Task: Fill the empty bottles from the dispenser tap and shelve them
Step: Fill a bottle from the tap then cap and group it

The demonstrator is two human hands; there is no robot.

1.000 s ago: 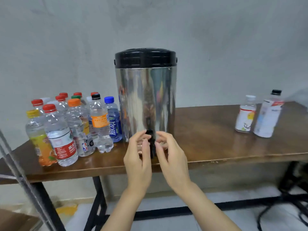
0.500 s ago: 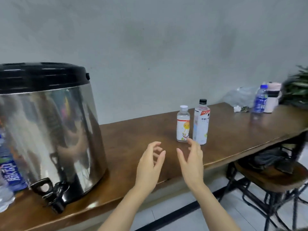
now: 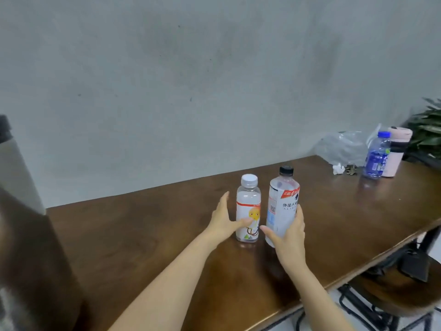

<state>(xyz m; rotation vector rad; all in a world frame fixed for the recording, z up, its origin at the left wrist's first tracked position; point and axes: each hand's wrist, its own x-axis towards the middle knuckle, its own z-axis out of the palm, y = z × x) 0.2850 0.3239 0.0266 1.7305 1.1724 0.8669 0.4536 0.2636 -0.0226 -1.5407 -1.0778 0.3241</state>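
Two capped bottles stand side by side on the brown wooden table. The shorter one, a white-capped bottle with a yellow cartoon label, has my left hand against its left side; the thumb lies across the label and the fingers point straight up beside it. My right hand wraps the lower part of the taller black-capped bottle, thumb on its left and fingers on its right. The steel dispenser shows only as a blurred edge at far left; its tap is out of view.
At the table's far right stand a blue-labelled bottle and a pink cup, with a crumpled plastic bag behind them and a plant in the corner. A dark stool sits below the table's right edge.
My view swung right, away from the dispenser tap. Both hands left the tap, crossed the table and reached the two bottles; the right one now holds the tall bottle.
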